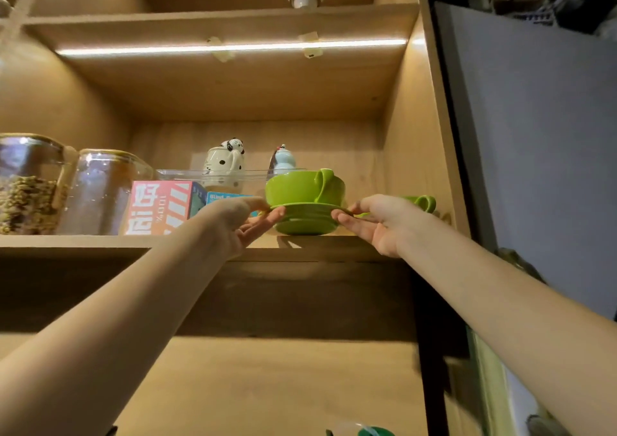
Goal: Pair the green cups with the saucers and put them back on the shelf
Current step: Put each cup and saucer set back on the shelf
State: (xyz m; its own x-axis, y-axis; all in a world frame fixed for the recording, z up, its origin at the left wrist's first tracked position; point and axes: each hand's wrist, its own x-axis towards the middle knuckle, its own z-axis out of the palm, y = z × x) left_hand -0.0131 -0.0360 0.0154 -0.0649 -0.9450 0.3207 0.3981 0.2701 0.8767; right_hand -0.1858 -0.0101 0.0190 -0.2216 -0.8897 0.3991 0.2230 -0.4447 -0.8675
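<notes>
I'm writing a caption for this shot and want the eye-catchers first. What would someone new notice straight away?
The bright green cup on its saucer stands out at the shelf edge, centre frame, with the left hand and right hand at the saucer's two sides. A second green cup peeks out behind the right hand. To the left sit two glass jars and a pink box, under a glowing light strip.

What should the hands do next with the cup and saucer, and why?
Probably slide the saucer further onto the shelf, then let go. The left hand and right hand pinch its rim, and it sits near the front edge with the cup on it.
</notes>
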